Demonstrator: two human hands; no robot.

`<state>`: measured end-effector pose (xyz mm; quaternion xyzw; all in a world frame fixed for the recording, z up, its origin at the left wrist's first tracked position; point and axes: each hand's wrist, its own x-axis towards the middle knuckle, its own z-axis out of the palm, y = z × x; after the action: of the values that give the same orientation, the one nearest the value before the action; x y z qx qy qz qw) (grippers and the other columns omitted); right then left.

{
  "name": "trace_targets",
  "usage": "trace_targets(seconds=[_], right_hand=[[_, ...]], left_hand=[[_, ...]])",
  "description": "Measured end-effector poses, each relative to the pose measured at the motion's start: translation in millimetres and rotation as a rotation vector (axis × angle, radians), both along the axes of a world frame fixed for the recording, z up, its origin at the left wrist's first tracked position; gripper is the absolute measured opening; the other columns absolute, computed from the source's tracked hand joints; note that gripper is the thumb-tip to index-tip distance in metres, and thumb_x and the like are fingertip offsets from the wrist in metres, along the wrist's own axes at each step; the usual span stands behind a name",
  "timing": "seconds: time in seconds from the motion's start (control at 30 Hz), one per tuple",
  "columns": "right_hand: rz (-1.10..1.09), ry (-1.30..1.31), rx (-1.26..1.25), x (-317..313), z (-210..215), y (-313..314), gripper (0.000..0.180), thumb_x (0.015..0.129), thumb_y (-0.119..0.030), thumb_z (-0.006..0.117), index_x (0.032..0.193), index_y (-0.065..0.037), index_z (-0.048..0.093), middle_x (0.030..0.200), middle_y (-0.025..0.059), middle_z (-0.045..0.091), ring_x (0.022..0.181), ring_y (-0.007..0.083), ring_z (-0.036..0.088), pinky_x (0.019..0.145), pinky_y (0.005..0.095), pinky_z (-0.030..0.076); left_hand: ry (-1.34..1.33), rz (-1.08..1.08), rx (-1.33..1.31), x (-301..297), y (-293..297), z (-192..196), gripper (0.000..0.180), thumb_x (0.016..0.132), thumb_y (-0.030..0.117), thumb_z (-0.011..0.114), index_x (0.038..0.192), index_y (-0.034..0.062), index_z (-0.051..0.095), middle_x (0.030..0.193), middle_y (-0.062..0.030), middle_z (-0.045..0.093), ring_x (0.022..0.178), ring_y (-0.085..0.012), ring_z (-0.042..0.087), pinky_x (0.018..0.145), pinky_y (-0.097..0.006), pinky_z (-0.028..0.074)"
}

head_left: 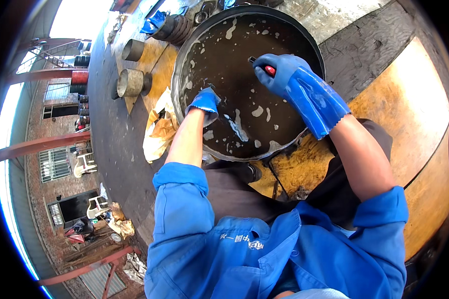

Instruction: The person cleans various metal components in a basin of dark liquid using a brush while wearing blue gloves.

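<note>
A large round dark basin (176, 82) stands in front of me, filled with murky brown liquid (234, 60) that has patches of foam on it. My left hand (204, 102), in a blue rubber glove, reaches down into the liquid on the basin's left side. Its fingers are under the surface, so what they hold or touch is hidden. Over the right half of the basin, my right hand (283, 71) in a long blue glove is closed around a small tool with a red handle (270, 71). A dark end of it pokes out by the fingers; its kind cannot be made out.
Left of the basin lie crumpled yellowish wrapping (159, 127) and short metal cylinders (130, 83). Stacked dark rings (177, 31) stand near its far left rim. Worn yellow boards (379, 119) lie to the right. Farther left are white chairs (85, 165) by a brick wall.
</note>
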<state>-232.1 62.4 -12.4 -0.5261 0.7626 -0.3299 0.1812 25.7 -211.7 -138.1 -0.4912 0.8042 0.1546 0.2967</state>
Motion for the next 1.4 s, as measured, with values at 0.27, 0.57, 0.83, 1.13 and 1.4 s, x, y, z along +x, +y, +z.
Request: trace_targets(seconds=[0.27,0.57,0.83,1.13,1.4], right_hand=[[0.004,0.007,-0.045,4.1,-2.7,-1.8,0.021,0.097,-0.035,0.069,0.113,-0.022,0.075,0.1,0.0114,0.078,0.093,0.0356,0.074,0.083,0.046,0.06],[0.021,0.0,-0.068,8.8,0.5,-5.4,0.021,0.098,-0.034,0.069,0.113,-0.021,0.075,0.097,0.0125,0.077,0.092,0.0364,0.074,0.083,0.0466,0.06],[0.033,0.0,-0.04,1.5,-3.8,-3.7,0.021,0.098,-0.034,0.068,0.113,-0.02,0.075,0.097,0.0121,0.077,0.093,0.0358,0.074,0.082,0.0463,0.06],[0.026,-0.001,0.054,-3.5,3.8,-3.0,0.027,0.1,-0.043,0.062,0.115,-0.025,0.075,0.104,0.0093,0.078,0.102,0.033,0.074,0.09,0.0447,0.059],[0.036,0.0,0.084,-8.2,3.5,-0.8,0.027,0.102,-0.043,0.06,0.115,-0.024,0.075,0.107,0.0079,0.078,0.105,0.032,0.073,0.091,0.0443,0.059]], left_hand=[[-0.155,-0.277,-0.184,-8.6,-15.4,-12.0,0.03,0.086,0.022,0.072,0.112,0.0093,0.081,0.118,-0.0212,0.076,0.115,-0.0375,0.073,0.091,-0.05,0.06],[-0.016,-0.259,-0.198,23.0,-47.2,-39.7,0.025,0.088,0.025,0.073,0.104,0.0089,0.083,0.112,-0.0211,0.077,0.104,-0.0379,0.076,0.087,-0.048,0.061],[-0.213,-0.282,-0.114,-40.2,42.6,35.3,0.019,0.068,0.015,0.082,0.084,0.0067,0.081,0.092,-0.0213,0.076,0.089,-0.0308,0.078,0.074,-0.044,0.062],[-0.194,-0.592,-0.186,-25.4,39.1,46.2,0.022,0.077,0.014,0.076,0.096,0.0034,0.082,0.102,-0.0258,0.076,0.1,-0.0434,0.076,0.082,-0.049,0.061],[-0.201,-0.273,-0.135,-48.0,50.0,62.3,0.031,0.082,0.023,0.075,0.107,0.0063,0.081,0.114,-0.0247,0.075,0.108,-0.0437,0.073,0.089,-0.049,0.059]])
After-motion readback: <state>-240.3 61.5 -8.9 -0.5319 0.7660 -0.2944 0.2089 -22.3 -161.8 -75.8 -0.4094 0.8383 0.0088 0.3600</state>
